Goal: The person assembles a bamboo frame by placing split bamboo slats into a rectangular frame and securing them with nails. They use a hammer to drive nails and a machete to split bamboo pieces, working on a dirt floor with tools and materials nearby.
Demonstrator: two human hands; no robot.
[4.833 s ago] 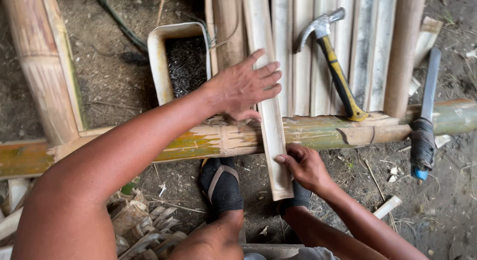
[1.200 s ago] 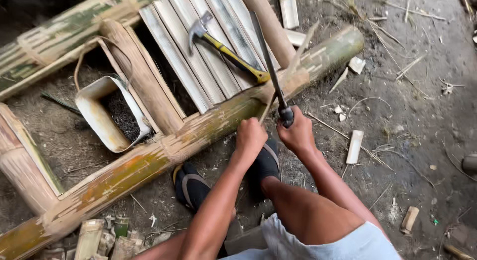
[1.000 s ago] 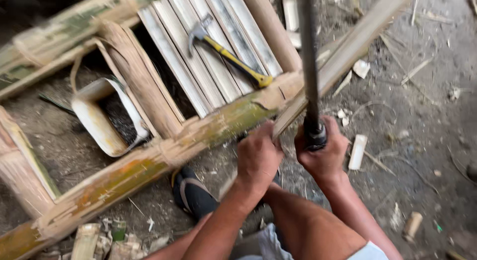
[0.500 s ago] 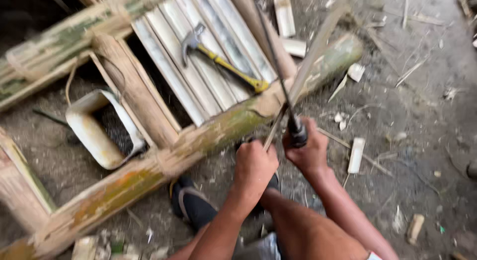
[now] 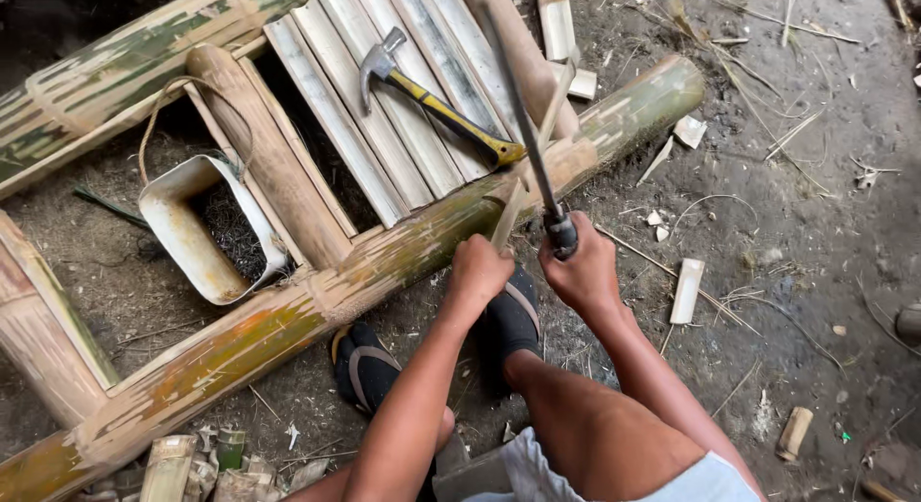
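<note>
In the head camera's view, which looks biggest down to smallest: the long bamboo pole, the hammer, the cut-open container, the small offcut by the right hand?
1. Bamboo pole
2. Hammer and container: alike, unranked
3. Offcut

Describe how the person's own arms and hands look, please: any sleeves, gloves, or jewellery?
Both forearms are bare, with no sleeves in view. The left hand and the right hand wear no gloves, and I see no rings, watch, or bracelet. Elsewhere, the person wears light shorts and dark sandals.
</note>
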